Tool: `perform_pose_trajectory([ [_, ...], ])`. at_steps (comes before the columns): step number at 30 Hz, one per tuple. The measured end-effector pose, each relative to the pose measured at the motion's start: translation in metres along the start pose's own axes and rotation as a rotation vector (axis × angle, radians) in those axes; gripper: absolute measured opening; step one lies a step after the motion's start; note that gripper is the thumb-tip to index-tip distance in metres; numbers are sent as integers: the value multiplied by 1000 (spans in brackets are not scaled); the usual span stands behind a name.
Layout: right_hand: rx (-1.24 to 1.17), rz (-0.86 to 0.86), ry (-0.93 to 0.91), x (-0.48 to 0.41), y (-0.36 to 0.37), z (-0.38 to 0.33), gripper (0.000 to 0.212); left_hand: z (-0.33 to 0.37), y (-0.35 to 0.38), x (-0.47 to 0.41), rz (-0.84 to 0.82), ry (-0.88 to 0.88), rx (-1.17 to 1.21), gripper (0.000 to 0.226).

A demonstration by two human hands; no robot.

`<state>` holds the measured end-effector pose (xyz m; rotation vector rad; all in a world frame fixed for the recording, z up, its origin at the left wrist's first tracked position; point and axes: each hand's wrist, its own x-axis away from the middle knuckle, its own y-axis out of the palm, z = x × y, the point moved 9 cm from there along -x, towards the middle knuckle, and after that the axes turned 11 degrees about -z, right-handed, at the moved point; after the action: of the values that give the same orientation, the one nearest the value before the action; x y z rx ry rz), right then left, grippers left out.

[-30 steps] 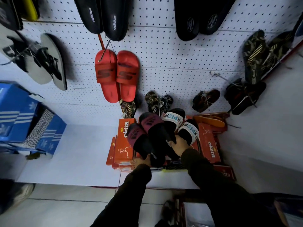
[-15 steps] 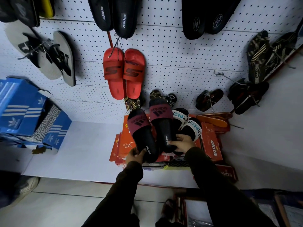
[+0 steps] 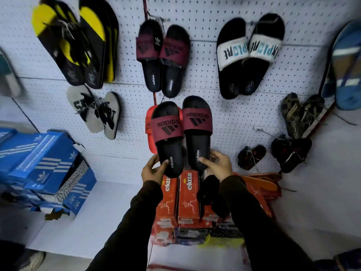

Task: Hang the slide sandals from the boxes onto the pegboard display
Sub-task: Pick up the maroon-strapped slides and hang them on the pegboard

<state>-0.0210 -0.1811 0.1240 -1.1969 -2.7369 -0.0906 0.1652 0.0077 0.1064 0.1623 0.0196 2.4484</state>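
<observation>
Fingers of left hand [image 3: 153, 170] & right hand [image 3: 218, 165] grip maroon slides [image 3: 180, 133] above closed ekita boxes [image 3: 187, 200].

Matt ribbed black rubbery slide sandals [image 3: 180, 137] with maroon cloth-like straps, white perforated pegboard [image 3: 224, 118], orange printed cardboard boxes [image 3: 188, 196]

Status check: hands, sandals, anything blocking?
Left hand grips left maroon slide. Right hand grips right maroon slide. Red slide hangs behind.
</observation>
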Motion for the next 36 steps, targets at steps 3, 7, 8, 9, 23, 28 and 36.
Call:
perform_pose_trajectory([
  [3, 5, 24, -114, -7, 14, -49, 43, 43, -8, -13, -3, 76, 0, 55],
  [7, 12, 38, -254, -18, 32, -110, 46, 104, -26, -32, 16, 205, 18, 54],
  [8, 2, 37, -276, -21, 37, -124, 48, 120, -32, -37, 24, 235, 16, 54],
  [9, -7, 36, -292, -23, 41, -136, 49, 135, -37, -41, 29, 268, 15, 54],
  [23, -98, 32, -411, -82, 81, -264, 54, 293, -71, -115, 53, 469, -71, 55],
  [28, -108, 25, -320, -100, 89, -246, 51, 270, -67, -148, 33, 339, -28, 48],
  [36, -19, 110, -246, -115, 92, -196, 49, 215, -63, -156, 42, 233, -93, 48],
])
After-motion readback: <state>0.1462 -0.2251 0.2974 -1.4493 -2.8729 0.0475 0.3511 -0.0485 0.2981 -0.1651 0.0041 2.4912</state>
